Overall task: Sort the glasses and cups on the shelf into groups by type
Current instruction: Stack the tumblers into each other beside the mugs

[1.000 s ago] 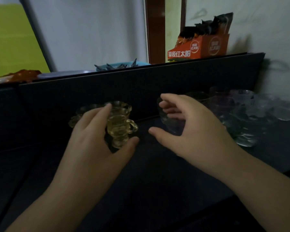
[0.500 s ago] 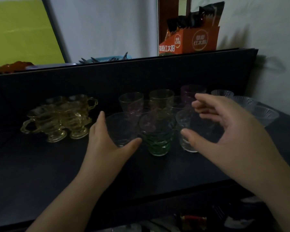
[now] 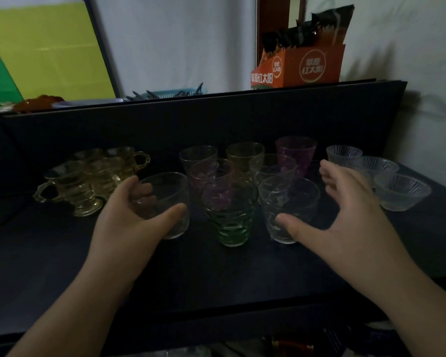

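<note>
On the dark shelf [image 3: 62,266] stand amber handled glass cups [image 3: 88,176] at left, tinted tumblers in the middle, and ribbed clear glass bowls [image 3: 402,191] at right. My left hand [image 3: 129,217] curls around a clear smooth tumbler [image 3: 165,202]. My right hand [image 3: 345,215] hovers spread open around another clear patterned tumbler [image 3: 289,210], with a green ribbed tumbler [image 3: 229,220] between them.

1. My left hand [image 3: 129,217] covers the near-left side of a clear glass [image 3: 165,202].
2. The amber cups [image 3: 88,176] by the shelf's [image 3: 62,266] left edge overlap; I cannot count them.
3. The rear tumblers [image 3: 245,155] are part hidden behind the front ones.
4. Clutter under the shelf's front edge is too dark to identify.
</note>
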Available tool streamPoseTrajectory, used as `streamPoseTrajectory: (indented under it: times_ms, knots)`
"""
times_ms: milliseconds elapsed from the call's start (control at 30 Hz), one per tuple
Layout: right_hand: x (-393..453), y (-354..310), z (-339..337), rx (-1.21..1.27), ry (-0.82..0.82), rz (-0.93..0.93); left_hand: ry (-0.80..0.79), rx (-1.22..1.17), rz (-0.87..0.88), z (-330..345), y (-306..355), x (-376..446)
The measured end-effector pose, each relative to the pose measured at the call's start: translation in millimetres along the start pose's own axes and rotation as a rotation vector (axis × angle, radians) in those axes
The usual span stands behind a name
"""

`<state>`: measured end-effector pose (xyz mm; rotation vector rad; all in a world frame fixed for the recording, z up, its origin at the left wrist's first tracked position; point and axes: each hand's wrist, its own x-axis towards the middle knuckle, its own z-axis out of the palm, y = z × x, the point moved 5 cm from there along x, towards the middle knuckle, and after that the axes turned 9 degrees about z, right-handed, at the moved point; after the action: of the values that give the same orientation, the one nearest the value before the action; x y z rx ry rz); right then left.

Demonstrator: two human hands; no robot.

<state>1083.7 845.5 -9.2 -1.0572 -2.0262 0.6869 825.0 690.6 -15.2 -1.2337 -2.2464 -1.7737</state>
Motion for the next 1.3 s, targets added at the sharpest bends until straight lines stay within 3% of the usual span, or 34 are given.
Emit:
streamPoseTrajectory:
  times_ms: [200,433,600,867,1100,1300]
  knots:
    - [6,13,14,0.15,-0.108,0.162,0.118,-0.091,0.167,-17,52,7]
    - [10,12,18,0.237,-0.158,0.185,0.048,-0.167,0.27,17,95,22]
    - [8,22,13,0.309,-0.118,0.206,-0.007,-0.194,0.211,43,84,56]
    - [28,-4,-28,0.557,0.009,0.073,0.073,-0.099,0.163,50,57,113]
    - [77,-34,-21,0.506,0.027,0.008,0.051,-0.032,0.153,67,43,142]
    - [90,-18,5,0.473,0.002,0.04,-0.047,0.019,0.13,73,20,143]
